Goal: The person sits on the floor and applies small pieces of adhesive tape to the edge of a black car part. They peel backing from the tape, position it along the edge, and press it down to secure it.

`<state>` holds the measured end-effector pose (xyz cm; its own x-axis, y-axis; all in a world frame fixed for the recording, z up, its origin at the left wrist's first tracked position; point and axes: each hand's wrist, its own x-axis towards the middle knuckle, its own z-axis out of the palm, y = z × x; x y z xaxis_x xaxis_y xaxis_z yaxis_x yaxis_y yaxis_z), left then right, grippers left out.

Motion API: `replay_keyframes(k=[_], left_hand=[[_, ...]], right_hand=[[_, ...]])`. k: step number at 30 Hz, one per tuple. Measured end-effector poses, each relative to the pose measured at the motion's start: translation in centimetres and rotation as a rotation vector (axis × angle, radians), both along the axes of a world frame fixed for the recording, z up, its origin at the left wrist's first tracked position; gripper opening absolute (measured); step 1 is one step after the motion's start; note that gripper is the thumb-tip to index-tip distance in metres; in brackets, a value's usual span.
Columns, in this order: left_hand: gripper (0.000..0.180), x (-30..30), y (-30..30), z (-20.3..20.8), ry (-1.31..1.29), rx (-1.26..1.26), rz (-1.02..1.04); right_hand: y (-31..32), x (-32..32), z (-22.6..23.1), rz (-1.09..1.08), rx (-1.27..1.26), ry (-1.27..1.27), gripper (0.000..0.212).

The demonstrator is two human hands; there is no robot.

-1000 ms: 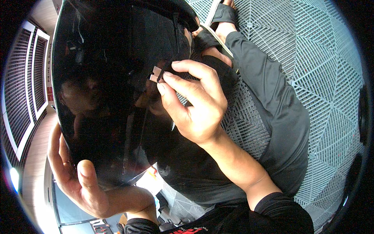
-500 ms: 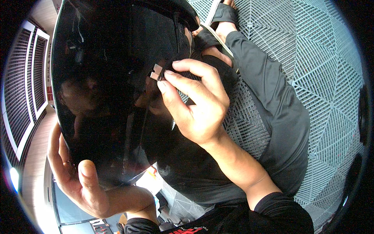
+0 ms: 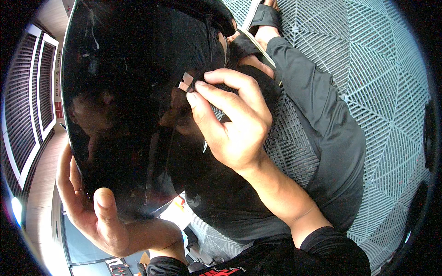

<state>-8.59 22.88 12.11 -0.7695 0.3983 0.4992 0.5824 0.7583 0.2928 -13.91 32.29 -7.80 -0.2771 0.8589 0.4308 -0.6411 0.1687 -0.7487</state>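
Observation:
A large glossy black curved panel (image 3: 119, 152) fills the left half of the view and mirrors what is around it. My right hand (image 3: 235, 115) pinches a small notched metal blade (image 3: 186, 82) between thumb and forefinger, close against the panel's surface. Its other fingers are bent above the pinch. Whether the blade's edge touches the panel I cannot tell. At the panel's lower left edge, my left hand (image 3: 101, 225) holds the rim, with the fingers on the outer side and the thumb standing up in front.
My bent leg in dark trousers (image 3: 322, 133) lies to the right of the panel, with a black sandal (image 3: 266, 17) beyond it. Grey grid floor tiles (image 3: 391, 96) spread to the right. At far left is a slatted wall panel (image 3: 23, 96). Several tools (image 3: 119, 267) show at the bottom left.
The blade has tilted slightly between my right fingertips, with the hand almost in place. My left hand stays at the panel's edge.

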Motion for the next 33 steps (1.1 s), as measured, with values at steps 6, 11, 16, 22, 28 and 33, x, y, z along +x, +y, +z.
replay_keyframes(k=[6, 11, 16, 22, 28, 33], left_hand=[[0.095, -0.02, -0.05, -0.05, 0.010, 0.002, 0.002], [0.096, -0.02, -0.22, 0.16, -0.001, -0.010, 0.007], [0.096, -0.04, -0.10, -0.03, 0.004, -0.009, -0.007], [0.095, -0.08, -0.29, 0.30, -0.020, -0.022, -0.017], [0.096, 0.00, -0.16, 0.40, -0.018, -0.021, -0.008], [0.096, -0.02, -0.14, 0.17, -0.018, -0.014, -0.014]], right_hand=[[0.12, 0.11, 0.09, 0.001, 0.001, -0.013, 0.019], [0.05, -0.05, 0.06, -0.006, -0.008, -0.016, 0.018], [0.07, -0.05, 0.16, -0.004, -0.013, -0.021, 0.018], [0.10, -0.03, 0.12, 0.005, -0.021, -0.024, 0.018], [0.08, -0.16, 0.07, -0.004, -0.020, -0.026, 0.017], [0.16, -0.16, 0.20, -0.007, -0.028, -0.020, 0.016]])
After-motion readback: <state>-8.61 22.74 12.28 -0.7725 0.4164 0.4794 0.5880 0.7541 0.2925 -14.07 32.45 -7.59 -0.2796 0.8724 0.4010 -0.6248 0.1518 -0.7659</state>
